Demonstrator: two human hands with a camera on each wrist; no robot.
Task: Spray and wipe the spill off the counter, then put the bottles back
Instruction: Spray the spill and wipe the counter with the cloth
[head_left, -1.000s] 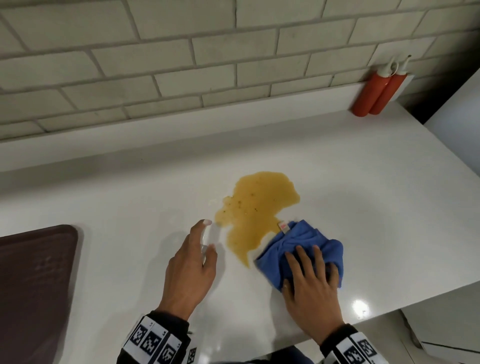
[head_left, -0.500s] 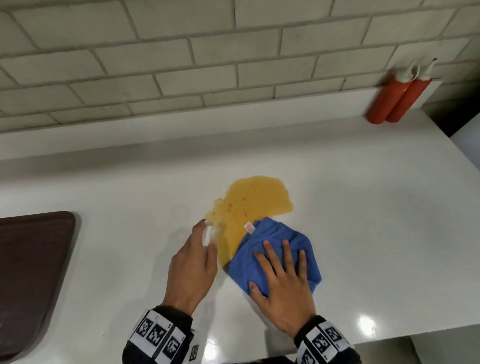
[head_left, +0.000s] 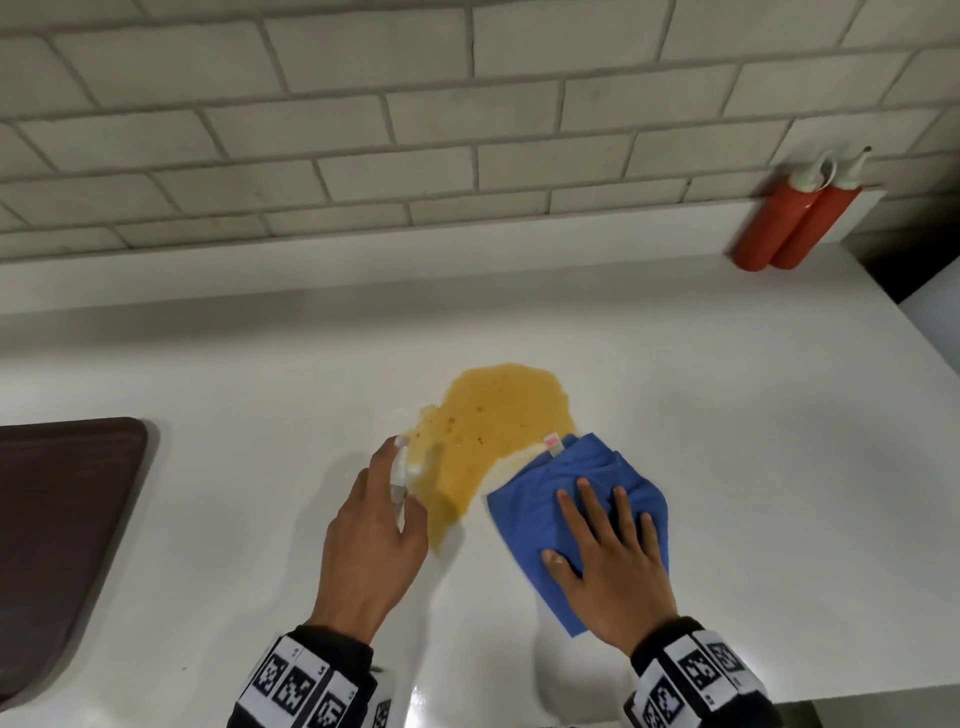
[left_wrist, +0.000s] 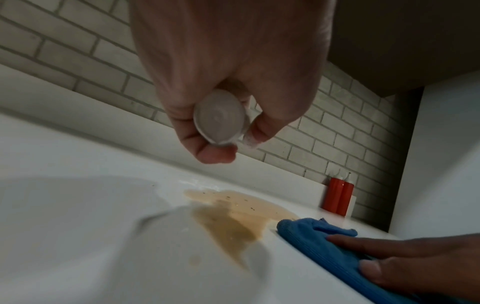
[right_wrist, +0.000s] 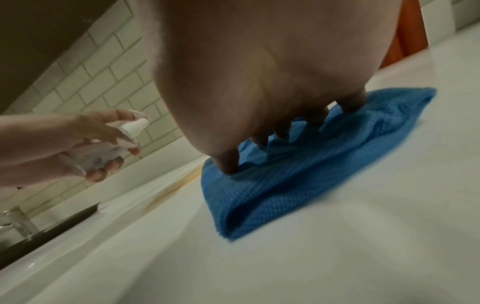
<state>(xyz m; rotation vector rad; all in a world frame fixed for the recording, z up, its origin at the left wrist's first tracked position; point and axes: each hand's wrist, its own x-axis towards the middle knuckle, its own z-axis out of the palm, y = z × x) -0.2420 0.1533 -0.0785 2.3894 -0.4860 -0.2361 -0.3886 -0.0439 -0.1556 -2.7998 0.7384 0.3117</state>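
Note:
An orange-brown spill (head_left: 488, 415) lies on the white counter (head_left: 727, 415). My left hand (head_left: 395, 483) grips a small white spray bottle (head_left: 399, 470) just left of the spill, index finger on top of its nozzle (right_wrist: 136, 124). In the left wrist view the bottle's round base (left_wrist: 221, 117) faces the camera above the spill (left_wrist: 233, 214). My right hand (head_left: 602, 525) presses flat, fingers spread, on a crumpled blue cloth (head_left: 550, 493) at the spill's lower right edge. The cloth (right_wrist: 298, 174) lies bunched under my fingertips. Two red squeeze bottles (head_left: 795, 223) stand against the back wall at the far right.
A dark brown tray (head_left: 57, 519) lies at the counter's left edge. A grey brick wall (head_left: 467, 130) runs behind a low white ledge. The counter's front edge (head_left: 831, 696) is just beyond my right wrist, and its right end drops off past the red bottles.
My right hand slid the cloth left into the spill's lower part, then back to the right, leaving a paler wiped patch. My left hand still holds the spray bottle beside the spill.

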